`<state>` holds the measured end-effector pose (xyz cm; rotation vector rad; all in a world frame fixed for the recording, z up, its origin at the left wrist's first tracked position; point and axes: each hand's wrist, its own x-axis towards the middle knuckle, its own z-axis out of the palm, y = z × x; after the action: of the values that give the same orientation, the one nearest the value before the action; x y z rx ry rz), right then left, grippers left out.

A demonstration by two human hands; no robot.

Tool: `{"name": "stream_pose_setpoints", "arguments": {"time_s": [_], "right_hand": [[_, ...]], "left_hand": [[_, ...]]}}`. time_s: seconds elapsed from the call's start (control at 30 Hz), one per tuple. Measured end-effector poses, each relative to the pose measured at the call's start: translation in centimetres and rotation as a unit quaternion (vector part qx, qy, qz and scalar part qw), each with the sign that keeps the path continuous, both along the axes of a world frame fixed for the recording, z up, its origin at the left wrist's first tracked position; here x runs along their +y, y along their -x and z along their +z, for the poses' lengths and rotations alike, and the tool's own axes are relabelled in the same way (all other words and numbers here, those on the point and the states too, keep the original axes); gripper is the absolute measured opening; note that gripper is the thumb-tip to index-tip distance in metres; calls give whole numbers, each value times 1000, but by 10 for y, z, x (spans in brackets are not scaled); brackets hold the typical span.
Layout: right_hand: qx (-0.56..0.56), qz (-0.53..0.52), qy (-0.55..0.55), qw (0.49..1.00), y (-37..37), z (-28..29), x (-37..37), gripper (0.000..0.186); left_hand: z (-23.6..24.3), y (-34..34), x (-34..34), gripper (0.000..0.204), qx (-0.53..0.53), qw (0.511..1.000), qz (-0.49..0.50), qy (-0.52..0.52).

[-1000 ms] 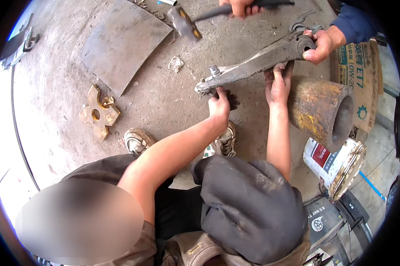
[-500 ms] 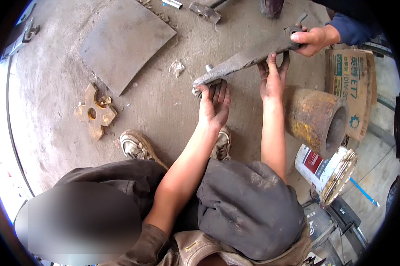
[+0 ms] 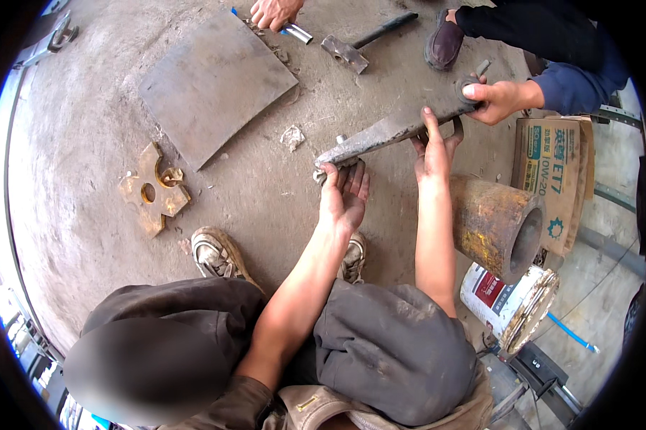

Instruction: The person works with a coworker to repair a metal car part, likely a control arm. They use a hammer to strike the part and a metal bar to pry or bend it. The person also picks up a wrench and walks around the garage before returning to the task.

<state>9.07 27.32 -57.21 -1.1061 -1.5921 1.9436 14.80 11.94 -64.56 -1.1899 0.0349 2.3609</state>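
A long, dark, tapering metal bar is held at a slant above the ground, with a round eye at its far right end and a bolt-like stub near its narrow left end. My left hand is closed at the narrow end, thumb up and fingers curled underneath. My right hand grips the bar's underside near its wider part; some fingers are hidden behind it. Another person's hand, in a blue sleeve, grips the eye end.
Nearby on the ground lie a square steel plate, a rusty star-shaped piece and a hammer. Another hand is at a silver tube. A thick rusty pipe, a white bucket and cardboard stand right.
The other hand has come in at the top, at the silver tube. My view has shifted, showing more of the hammer and the co-worker's leg. Both my hands keep their hold on the bar.
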Motion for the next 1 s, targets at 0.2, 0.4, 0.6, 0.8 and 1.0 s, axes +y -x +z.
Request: {"name": "stream_pose_setpoints", "arguments": {"time_s": [0.2,0.4,0.6,0.8,1.0], "right_hand": [[55,3,21,998,-11,-3,4,94],[55,-7,41,998,-28,-15,15,89],[91,-5,59,994,-30,-31,17,84],[54,4,67,996,-6,-25,10,75],[92,15,74,993,13,-32,3,84]], "left_hand": [[0,-4,2,71,16,998,-46,26],[-5,-6,1,66,43,995,-66,66],[-14,21,-12,60,101,984,-95,113],[-9,60,-17,73,149,963,-151,166],[-11,96,-21,62,196,937,-176,228]]}}
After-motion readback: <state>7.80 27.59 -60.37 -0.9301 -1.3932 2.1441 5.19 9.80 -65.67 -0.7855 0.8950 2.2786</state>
